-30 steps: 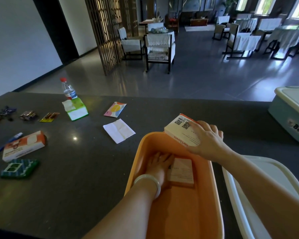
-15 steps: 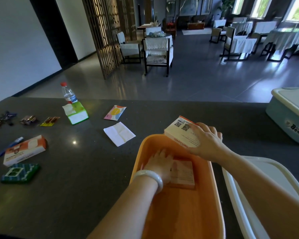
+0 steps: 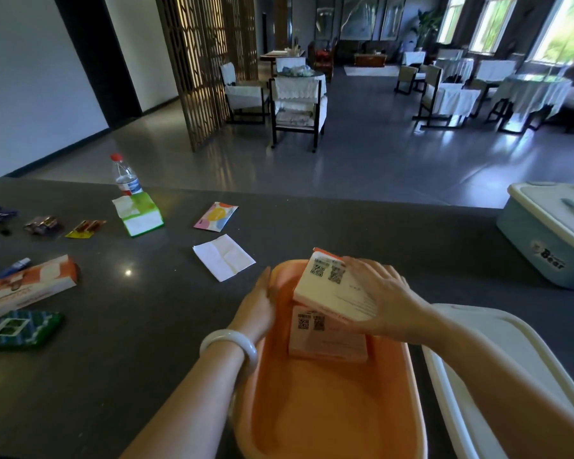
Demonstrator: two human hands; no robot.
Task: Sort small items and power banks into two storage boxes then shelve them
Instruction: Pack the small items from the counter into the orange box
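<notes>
An orange storage box (image 3: pixel 408 385) stands on the dark counter in front of me. One white power bank (image 3: pixel 325 339) with QR codes lies flat on its floor at the far end. My right hand (image 3: pixel 388 299) grips a second white power bank (image 3: pixel 332 289), tilted over the first with its far end above the box's rim. My left hand (image 3: pixel 259 303) lies against the box's left wall with fingers fairly straight, holding nothing.
A white lid (image 3: pixel 511 376) lies right of the orange box, and a lidded pale blue box (image 3: pixel 550 233) stands far right. Scattered left: white napkin (image 3: pixel 224 256), colourful packet (image 3: pixel 215 217), green tissue pack (image 3: pixel 138 213), water bottle (image 3: pixel 125 175), orange-white carton (image 3: pixel 30 283), green packet (image 3: pixel 20 329), sweets (image 3: pixel 43 224).
My left hand has left the power bank on the box floor and moved to the left wall. My right hand has lowered the second power bank over the first.
</notes>
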